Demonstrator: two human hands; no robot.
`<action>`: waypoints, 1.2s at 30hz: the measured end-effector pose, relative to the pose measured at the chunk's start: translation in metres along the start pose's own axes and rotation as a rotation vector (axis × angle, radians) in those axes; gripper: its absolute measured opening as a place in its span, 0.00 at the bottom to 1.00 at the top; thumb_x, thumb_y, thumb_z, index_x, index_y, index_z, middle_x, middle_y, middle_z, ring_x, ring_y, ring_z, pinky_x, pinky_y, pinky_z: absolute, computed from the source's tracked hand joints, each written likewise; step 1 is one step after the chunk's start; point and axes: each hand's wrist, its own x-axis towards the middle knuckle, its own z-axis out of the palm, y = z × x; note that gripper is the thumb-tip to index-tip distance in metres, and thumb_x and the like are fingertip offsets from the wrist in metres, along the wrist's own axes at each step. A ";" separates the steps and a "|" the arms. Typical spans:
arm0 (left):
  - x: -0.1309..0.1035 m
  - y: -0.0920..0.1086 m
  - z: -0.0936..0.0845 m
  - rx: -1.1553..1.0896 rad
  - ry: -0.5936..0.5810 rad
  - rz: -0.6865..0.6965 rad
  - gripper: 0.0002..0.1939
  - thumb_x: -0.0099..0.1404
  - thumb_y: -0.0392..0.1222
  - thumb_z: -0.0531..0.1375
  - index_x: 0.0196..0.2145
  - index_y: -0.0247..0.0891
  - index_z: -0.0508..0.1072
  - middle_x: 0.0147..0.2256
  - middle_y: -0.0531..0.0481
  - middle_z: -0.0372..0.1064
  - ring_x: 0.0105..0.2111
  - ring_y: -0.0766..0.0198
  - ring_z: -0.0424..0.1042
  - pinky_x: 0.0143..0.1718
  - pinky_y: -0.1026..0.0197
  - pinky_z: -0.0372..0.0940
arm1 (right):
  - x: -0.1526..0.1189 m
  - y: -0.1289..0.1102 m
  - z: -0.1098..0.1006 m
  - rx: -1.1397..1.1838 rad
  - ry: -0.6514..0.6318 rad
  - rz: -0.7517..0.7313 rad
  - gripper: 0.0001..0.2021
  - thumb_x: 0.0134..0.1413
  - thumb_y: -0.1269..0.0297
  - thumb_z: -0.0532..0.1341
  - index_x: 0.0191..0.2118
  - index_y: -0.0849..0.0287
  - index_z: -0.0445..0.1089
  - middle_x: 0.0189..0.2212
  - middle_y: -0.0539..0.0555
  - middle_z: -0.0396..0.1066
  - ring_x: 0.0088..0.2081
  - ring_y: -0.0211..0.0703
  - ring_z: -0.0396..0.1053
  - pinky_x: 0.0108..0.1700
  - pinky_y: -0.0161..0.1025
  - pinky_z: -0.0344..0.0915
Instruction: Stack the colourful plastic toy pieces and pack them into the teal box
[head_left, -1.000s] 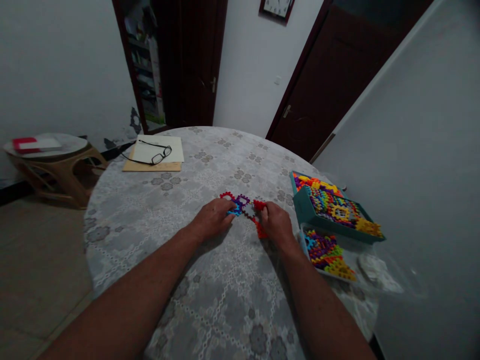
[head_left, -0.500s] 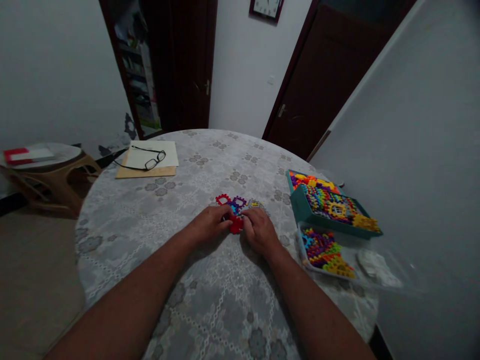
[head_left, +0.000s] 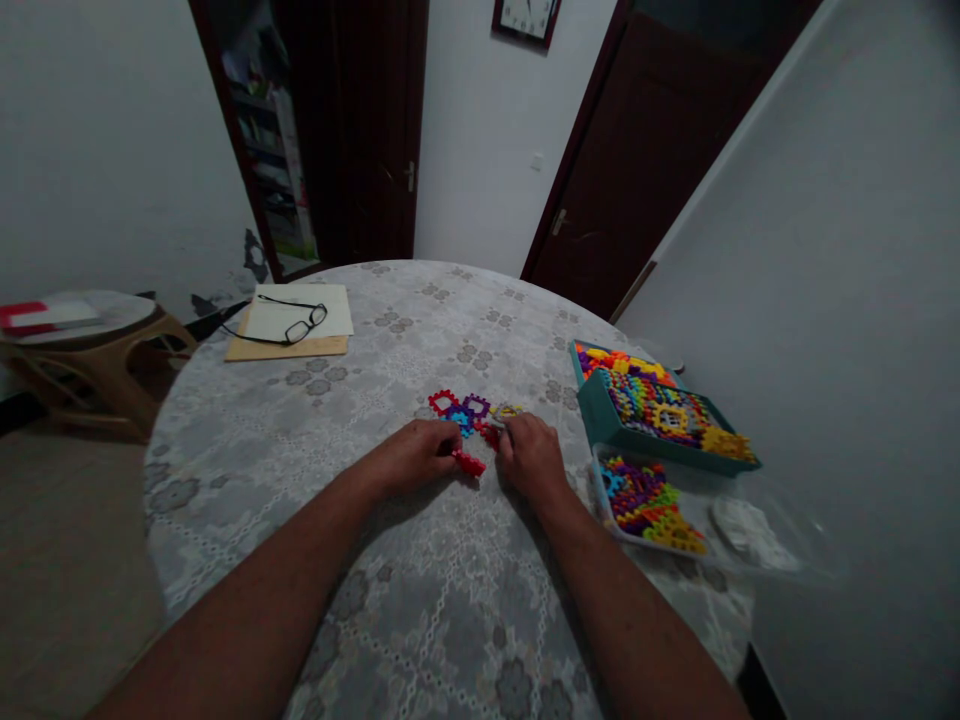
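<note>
My left hand (head_left: 425,450) is closed in a pinch on a red toothed gear piece (head_left: 469,463), tilted just above the tablecloth. My right hand (head_left: 531,455) is closed too, its fingertips on another red gear piece (head_left: 487,434), which they partly hide. Just beyond my hands, a red open gear ring (head_left: 444,401), a purple gear ring (head_left: 476,405) and a light-blue gear piece (head_left: 459,422) lie touching or overlapping. Past my right fingertips lies a yellow and grey gear piece (head_left: 507,411), partly covered.
On the right stand a teal box (head_left: 611,425) and a clear plastic tub (head_left: 604,495), both full of colourful gear pieces. Black glasses (head_left: 297,331) rest on papers (head_left: 289,348) at the back left. A patterned cloth covers the round table (head_left: 420,600).
My hands have moved apart from the red pieces they shared. The left keeps one red gear piece, now tilted on edge; the right has shifted slightly right with another.
</note>
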 end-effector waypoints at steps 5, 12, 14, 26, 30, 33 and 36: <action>-0.001 0.003 -0.001 0.000 0.016 0.012 0.07 0.66 0.44 0.68 0.33 0.44 0.73 0.31 0.54 0.75 0.32 0.60 0.71 0.34 0.58 0.58 | -0.001 0.000 -0.005 0.280 0.065 -0.081 0.14 0.73 0.69 0.59 0.55 0.57 0.80 0.51 0.62 0.82 0.52 0.54 0.79 0.59 0.47 0.73; 0.001 -0.007 0.000 -0.050 -0.028 0.030 0.13 0.66 0.41 0.66 0.49 0.47 0.79 0.36 0.52 0.81 0.36 0.58 0.77 0.39 0.58 0.65 | -0.008 -0.009 -0.012 0.513 -0.105 -0.304 0.13 0.76 0.63 0.60 0.53 0.55 0.83 0.47 0.57 0.86 0.48 0.50 0.83 0.56 0.45 0.76; 0.001 -0.010 0.001 0.000 -0.046 0.051 0.06 0.65 0.40 0.65 0.41 0.45 0.80 0.35 0.52 0.80 0.36 0.58 0.75 0.39 0.57 0.64 | -0.008 -0.005 -0.012 0.542 -0.117 -0.334 0.15 0.78 0.63 0.58 0.53 0.55 0.84 0.47 0.57 0.86 0.49 0.49 0.84 0.57 0.45 0.76; 0.001 -0.005 0.001 0.073 -0.031 0.058 0.01 0.65 0.41 0.67 0.35 0.46 0.78 0.35 0.52 0.79 0.36 0.57 0.74 0.38 0.57 0.60 | 0.001 0.039 0.015 0.061 0.076 0.055 0.15 0.69 0.63 0.68 0.58 0.54 0.81 0.66 0.64 0.73 0.70 0.62 0.64 0.72 0.62 0.62; 0.000 -0.002 0.000 0.048 -0.048 0.047 0.03 0.66 0.42 0.67 0.38 0.45 0.80 0.35 0.52 0.79 0.36 0.57 0.75 0.38 0.57 0.60 | 0.001 0.037 0.019 0.062 0.024 0.068 0.09 0.69 0.67 0.66 0.52 0.57 0.79 0.63 0.64 0.75 0.67 0.60 0.67 0.72 0.59 0.62; -0.001 -0.003 -0.001 0.041 -0.062 0.043 0.06 0.66 0.43 0.68 0.42 0.45 0.81 0.35 0.51 0.80 0.36 0.57 0.75 0.39 0.57 0.61 | 0.004 0.037 0.018 0.121 0.078 0.072 0.07 0.70 0.69 0.62 0.49 0.58 0.77 0.62 0.66 0.75 0.65 0.59 0.69 0.71 0.58 0.63; 0.000 -0.003 -0.004 0.018 -0.095 0.020 0.08 0.67 0.44 0.68 0.44 0.44 0.81 0.38 0.50 0.80 0.38 0.57 0.75 0.41 0.57 0.62 | 0.005 0.033 0.012 0.255 0.217 0.032 0.06 0.69 0.68 0.59 0.47 0.57 0.74 0.60 0.69 0.74 0.65 0.59 0.69 0.71 0.57 0.65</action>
